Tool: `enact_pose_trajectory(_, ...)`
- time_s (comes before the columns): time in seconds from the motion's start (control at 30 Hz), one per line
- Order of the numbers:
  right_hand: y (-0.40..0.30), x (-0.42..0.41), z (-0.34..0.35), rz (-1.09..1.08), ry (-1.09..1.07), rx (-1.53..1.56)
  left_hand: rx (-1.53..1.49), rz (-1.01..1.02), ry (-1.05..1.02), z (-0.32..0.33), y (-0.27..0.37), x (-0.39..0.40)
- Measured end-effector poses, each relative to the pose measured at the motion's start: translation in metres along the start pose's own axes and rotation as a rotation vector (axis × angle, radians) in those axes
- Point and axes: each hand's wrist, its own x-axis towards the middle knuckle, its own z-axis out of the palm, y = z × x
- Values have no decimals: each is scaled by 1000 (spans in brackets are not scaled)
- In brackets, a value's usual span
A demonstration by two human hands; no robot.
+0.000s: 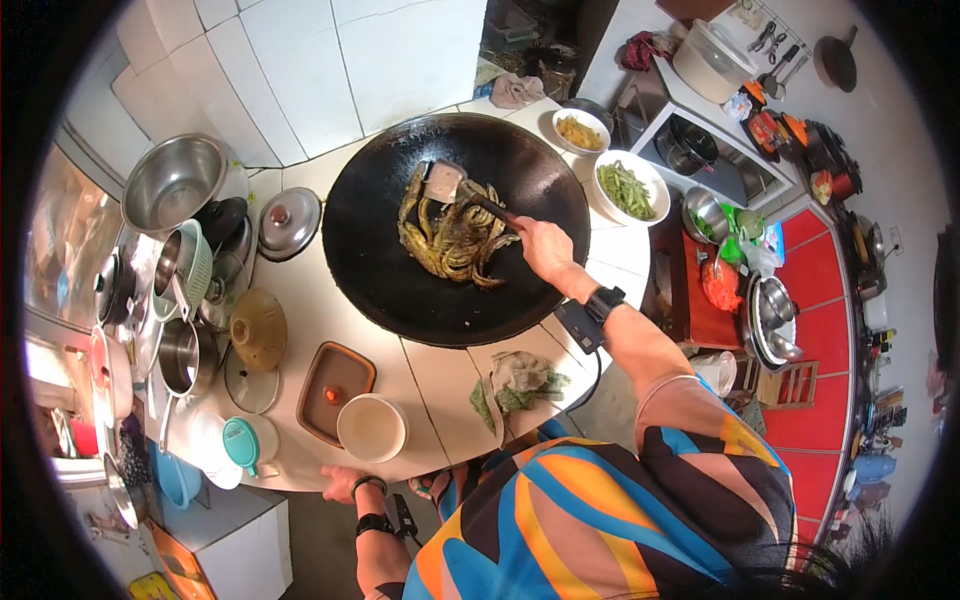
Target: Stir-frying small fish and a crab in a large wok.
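My right hand (551, 247) grips the dark handle of a wok spatula (445, 182), whose flat metal blade rests among the food. Long, curved, browned pieces of food (450, 240), whose exact kind I cannot tell, lie heaped around the middle of a large black wok (375, 292) set into the white-tiled stove top. Down at the counter's front edge is my left hand (343, 482), its fingers by the edge and nothing plainly held. Just above it stand a pale empty bowl (373, 428) and a brown rectangular lid (335, 394) with an orange knob.
Beyond the wok's right rim are a bowl of green beans (628, 187) and a smaller bowl of yellowish food (580, 132). A crumpled cloth (517, 386) lies at the front edge. Pots, lids and a steel basin (174, 184) crowd the left, near a teal-lidded container (241, 444).
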Motion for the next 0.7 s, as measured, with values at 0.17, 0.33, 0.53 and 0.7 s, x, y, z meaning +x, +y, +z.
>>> enact_pose_trajectory(0.17, -5, 11, 2, -31, -69, -13, -44, 15, -24, 2, -2, 0)
enact_pose_trajectory(0.33, -2, 9, -1, 6, -127, -36, -19, 23, -4, 5, -10, 10)
enact_pose_trajectory(0.53, 11, 4, 5, -2, -87, -18, -9, 2, -11, 4, -2, 4)
enact_pose_trajectory(0.7, 14, -3, 1, 15, -113, -15, -34, 29, 5, 5, -7, 8)
